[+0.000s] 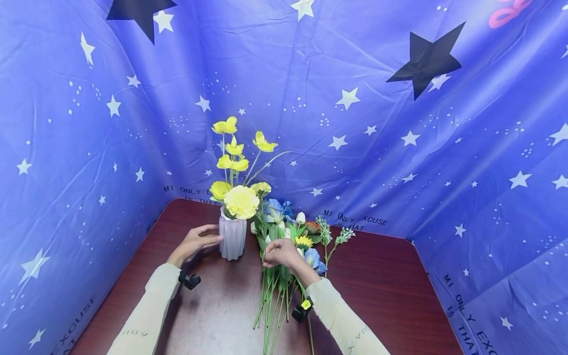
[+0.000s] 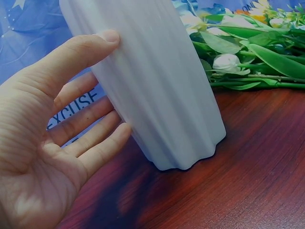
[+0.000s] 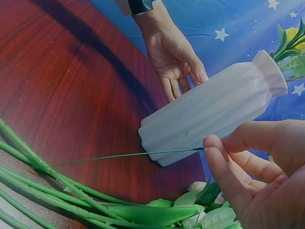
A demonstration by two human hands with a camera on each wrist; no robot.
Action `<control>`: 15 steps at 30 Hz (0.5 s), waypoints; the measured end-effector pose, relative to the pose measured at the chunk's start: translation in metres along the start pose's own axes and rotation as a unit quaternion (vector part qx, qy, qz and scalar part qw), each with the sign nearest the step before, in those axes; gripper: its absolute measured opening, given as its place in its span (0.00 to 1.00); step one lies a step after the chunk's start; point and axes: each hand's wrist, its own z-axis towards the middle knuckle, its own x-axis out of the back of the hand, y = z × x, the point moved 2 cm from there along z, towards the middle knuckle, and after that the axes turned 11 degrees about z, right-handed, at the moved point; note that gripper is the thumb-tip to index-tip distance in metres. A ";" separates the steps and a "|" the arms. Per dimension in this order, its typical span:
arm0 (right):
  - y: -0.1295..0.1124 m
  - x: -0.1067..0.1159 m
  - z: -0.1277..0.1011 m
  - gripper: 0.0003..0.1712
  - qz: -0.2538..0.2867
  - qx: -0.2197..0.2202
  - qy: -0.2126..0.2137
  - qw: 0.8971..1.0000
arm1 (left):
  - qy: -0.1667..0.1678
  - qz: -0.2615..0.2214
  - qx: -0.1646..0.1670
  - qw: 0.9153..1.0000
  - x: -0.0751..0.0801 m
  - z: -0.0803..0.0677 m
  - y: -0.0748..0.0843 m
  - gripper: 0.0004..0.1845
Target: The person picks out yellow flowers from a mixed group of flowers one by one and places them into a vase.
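Against the vase (image 2: 157, 86), left hand (image 2: 52, 129) outstretched.

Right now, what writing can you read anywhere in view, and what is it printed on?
"MI ONLY EXCUSE": on the blue star backdrop behind the table.
"EXCUSE": same backdrop, seen past the left hand beside the vase.
Second line, "IS THAT...": cut off by the table edge.
Sleeve lettering: too small to read.
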 end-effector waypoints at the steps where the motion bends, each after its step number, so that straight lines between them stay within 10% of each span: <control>1: 0.000 0.000 0.000 0.03 0.002 0.001 -0.004 1.000 | 0.000 -0.002 0.002 1.000 0.000 0.000 0.000 0.35; 15: -0.005 -0.004 -0.001 0.04 0.022 0.041 -0.041 0.998 | -0.002 -0.011 -0.004 1.000 -0.001 0.001 0.000 0.35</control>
